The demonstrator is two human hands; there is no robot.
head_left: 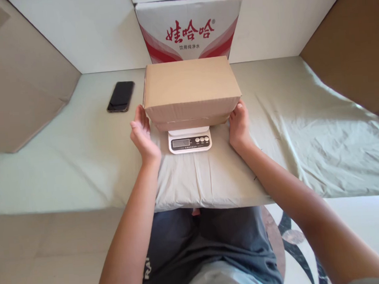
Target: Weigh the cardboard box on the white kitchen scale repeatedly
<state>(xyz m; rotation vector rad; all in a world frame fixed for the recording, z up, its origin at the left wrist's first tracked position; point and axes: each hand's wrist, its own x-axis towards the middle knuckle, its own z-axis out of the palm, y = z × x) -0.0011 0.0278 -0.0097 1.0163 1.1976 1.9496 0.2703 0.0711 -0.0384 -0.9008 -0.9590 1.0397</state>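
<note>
A closed brown cardboard box (189,83) sits over a small white digital kitchen scale (190,149), covering most of its platform. The scale's front panel, with a display and three round buttons, shows below the box; its digits are too faint to read. My left hand (144,134) is against the box's lower left side, thumb up along the edge. At the lower right corner, my right hand (239,122) supports the other side, its fingers partly hidden behind and under the box. Between them the two hands hold the box.
A black smartphone (120,96) lies left of the box on the pale green cloth (89,167). Behind stands a white and red carton (189,32) against a white wall. Large cardboard boxes flank the surface at left (17,77) and right (352,46).
</note>
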